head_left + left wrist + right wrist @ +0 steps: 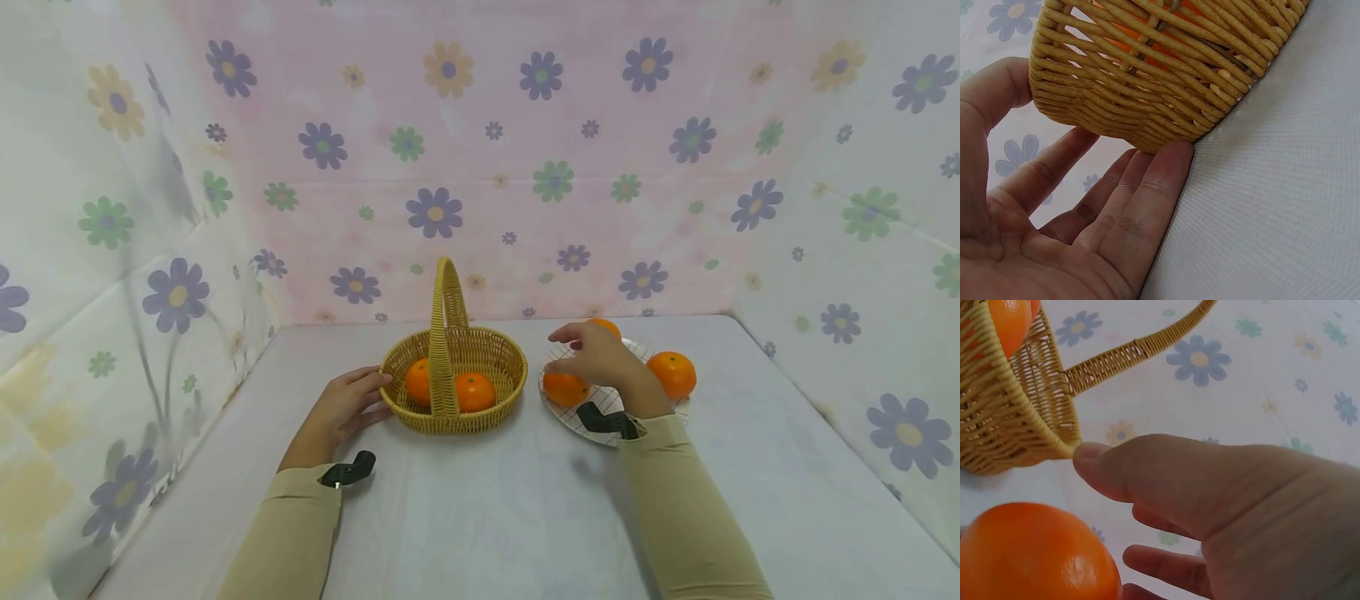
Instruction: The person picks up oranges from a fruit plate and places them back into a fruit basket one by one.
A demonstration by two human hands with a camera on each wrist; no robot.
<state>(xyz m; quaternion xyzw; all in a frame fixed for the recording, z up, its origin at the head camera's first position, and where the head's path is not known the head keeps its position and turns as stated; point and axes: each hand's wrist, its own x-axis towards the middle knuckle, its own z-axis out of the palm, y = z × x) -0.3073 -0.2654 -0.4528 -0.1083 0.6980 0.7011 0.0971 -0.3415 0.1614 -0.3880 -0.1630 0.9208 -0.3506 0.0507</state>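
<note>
At the left end of a yellow wicker basket (480, 425), my left hand (352, 406) touches the rim and side with fingers extended. In the left wrist view, the thumb meets the weave and the fingertips (1175, 156) lie at its lower edge. Two oranges, one left (418, 382) and one right (475, 392) of the tall handle (442, 333), sit inside the basket. My right hand (596, 358) is over the plate, fingers loosely spread and holding nothing. Just below it lies an orange (1038, 556), beside the fingertips in the right wrist view.
A white plate (570, 421) with a checked line pattern stands right of the basket. It also carries an orange at the back (604, 327) and one at the right (671, 375). White cloth (480, 517) covers the table; flowered sheets (510, 183) enclose the back and sides.
</note>
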